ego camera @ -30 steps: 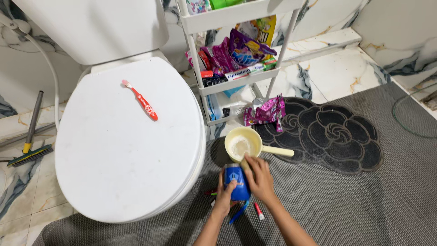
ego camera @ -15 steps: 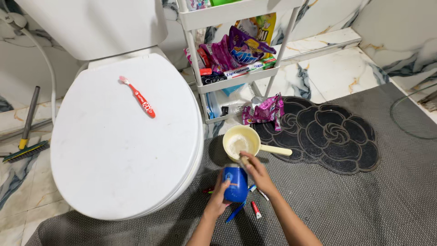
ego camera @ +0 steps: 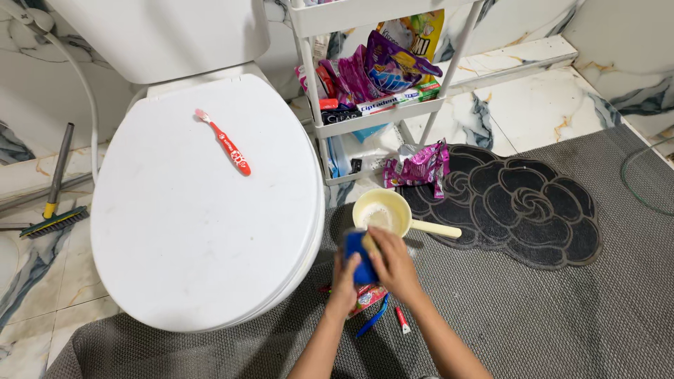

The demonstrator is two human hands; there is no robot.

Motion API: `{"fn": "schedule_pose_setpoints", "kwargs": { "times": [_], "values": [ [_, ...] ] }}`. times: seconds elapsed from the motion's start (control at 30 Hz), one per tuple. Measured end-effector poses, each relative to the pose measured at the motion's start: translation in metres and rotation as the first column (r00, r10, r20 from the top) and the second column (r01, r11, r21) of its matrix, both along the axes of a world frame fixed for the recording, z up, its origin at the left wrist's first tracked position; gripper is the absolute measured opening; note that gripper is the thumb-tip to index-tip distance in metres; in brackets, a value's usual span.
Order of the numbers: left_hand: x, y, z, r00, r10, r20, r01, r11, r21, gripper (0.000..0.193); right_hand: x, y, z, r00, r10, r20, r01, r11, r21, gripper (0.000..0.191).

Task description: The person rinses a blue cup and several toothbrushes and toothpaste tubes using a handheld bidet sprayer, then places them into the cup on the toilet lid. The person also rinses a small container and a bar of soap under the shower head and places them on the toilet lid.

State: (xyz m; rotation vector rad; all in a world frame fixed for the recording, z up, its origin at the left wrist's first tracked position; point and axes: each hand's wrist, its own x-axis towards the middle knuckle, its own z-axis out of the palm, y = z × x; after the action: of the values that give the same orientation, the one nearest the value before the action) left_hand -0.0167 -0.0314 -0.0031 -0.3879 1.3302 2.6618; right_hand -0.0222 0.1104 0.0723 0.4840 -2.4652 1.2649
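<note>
Both of my hands grip a small blue container (ego camera: 360, 258) held just below a pale yellow scoop (ego camera: 382, 213) with a long handle, which rests on the grey mat (ego camera: 547, 316). My left hand (ego camera: 345, 282) wraps the container from the left. My right hand (ego camera: 394, 263) covers its top and right side. Under my hands lie a red packet (ego camera: 368, 300), a blue toothbrush (ego camera: 372, 320) and a small red-and-white tube (ego camera: 403, 321). A red toothbrush (ego camera: 226, 142) lies on the closed white toilet lid (ego camera: 203, 210).
A white shelf rack (ego camera: 379, 105) with purple packets and boxes stands behind the scoop. A purple packet (ego camera: 420, 165) lies on a black flower-shaped mat (ego camera: 519, 203). A floor brush (ego camera: 53, 203) rests at the left on marble tiles.
My hands have lifted the blue container closer to the scoop's rim, and my right hand has shifted over its top. The view has tilted slightly.
</note>
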Motion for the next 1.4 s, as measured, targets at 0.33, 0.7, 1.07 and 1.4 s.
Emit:
{"fn": "schedule_pose_setpoints", "kwargs": {
  "times": [0.33,0.7,1.07,1.4],
  "values": [
    [0.004,0.010,0.033,0.999,0.041,0.010,-0.041,0.995,0.088,0.080,0.019,0.010,-0.055,0.968,-0.230,-0.097,0.231,0.973,0.001,0.047],
    [0.015,0.015,0.011,0.994,0.058,-0.091,-0.061,0.998,-0.027,0.083,0.005,0.012,-0.018,0.970,-0.236,-0.050,0.240,0.963,0.123,0.044],
    [0.035,0.010,0.004,0.992,-0.116,0.051,0.102,0.971,0.217,0.084,0.012,0.021,-0.026,0.981,-0.184,-0.070,0.181,0.982,-0.046,0.041],
    [0.037,0.000,-0.017,0.977,-0.210,0.034,0.205,0.971,0.119,0.085,-0.003,0.023,-0.028,0.939,0.064,0.339,0.026,0.967,-0.254,0.048]
  ]
}}
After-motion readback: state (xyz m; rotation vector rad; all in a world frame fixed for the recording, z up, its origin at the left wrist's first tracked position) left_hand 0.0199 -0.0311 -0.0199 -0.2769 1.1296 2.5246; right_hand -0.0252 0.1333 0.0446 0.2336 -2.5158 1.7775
